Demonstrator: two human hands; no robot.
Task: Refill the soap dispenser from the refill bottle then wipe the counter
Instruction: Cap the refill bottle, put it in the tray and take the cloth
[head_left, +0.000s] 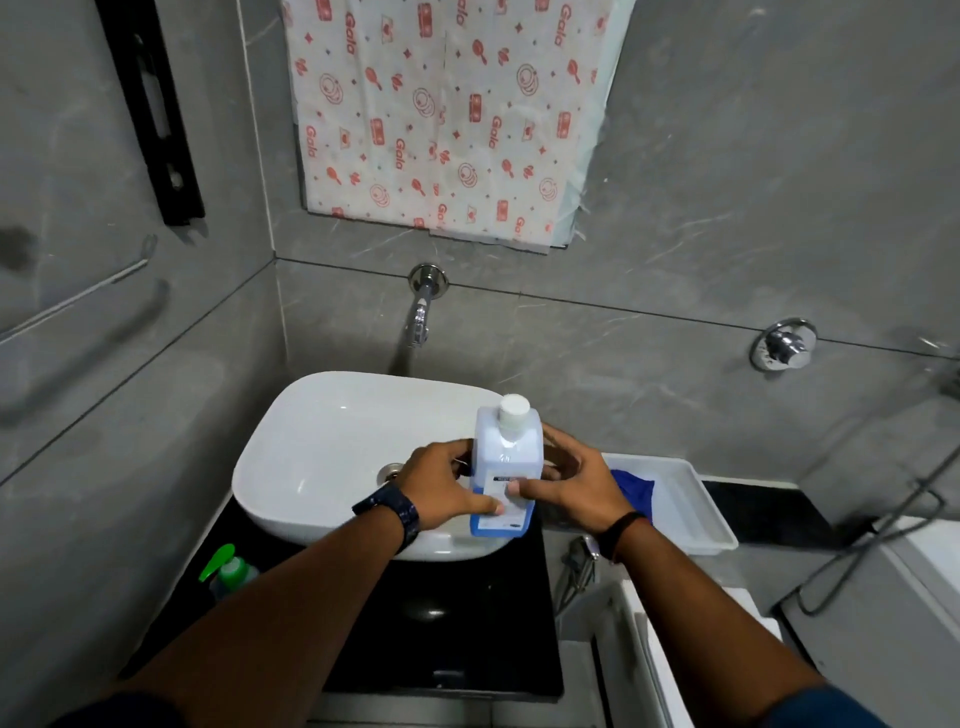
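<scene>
While thumbs meet, both hands (447, 486) clasp refill bottle (506, 467).

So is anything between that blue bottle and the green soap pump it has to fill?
The bottle's white cap is still on. Otherwise nothing blocks the way to the soap pump, down left beside the sink.

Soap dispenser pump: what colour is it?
Bright green, seen in the head view: the soap dispenser pump.
</scene>
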